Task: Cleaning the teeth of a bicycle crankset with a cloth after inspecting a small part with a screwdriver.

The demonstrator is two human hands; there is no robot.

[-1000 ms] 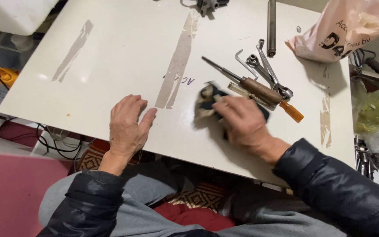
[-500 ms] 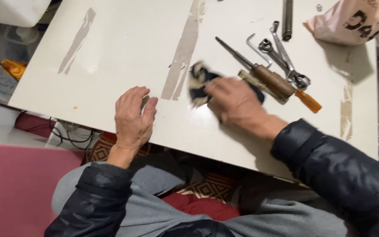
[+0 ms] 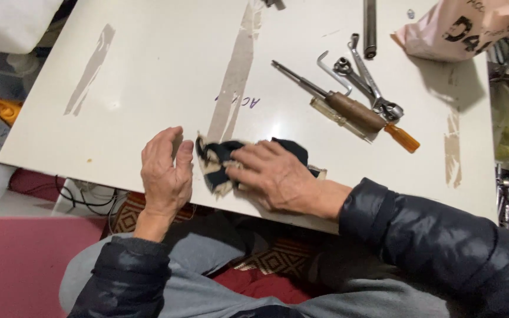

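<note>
At the far left of my view, an orange object [image 3: 4, 109] sits below the edge of the white table [image 3: 148, 70], whose top carries strips of worn tape. My left hand [image 3: 165, 171] lies flat, palm down, near the table's front edge, fingers together and empty, just beside a dark rag with pale patches [image 3: 218, 162]. My right hand [image 3: 278, 176] presses down on that rag, fingers slightly spread over the cloth, which lies crumpled on the table close to the front edge. Farther right and back, a wooden-handled tool [image 3: 354, 112] lies diagonally with an orange-handled screwdriver [image 3: 400, 137], a bent hex key [image 3: 332, 72] and metal wrenches [image 3: 367, 82]. A pink plastic bag [image 3: 460, 29] rests at the back right corner.
</note>
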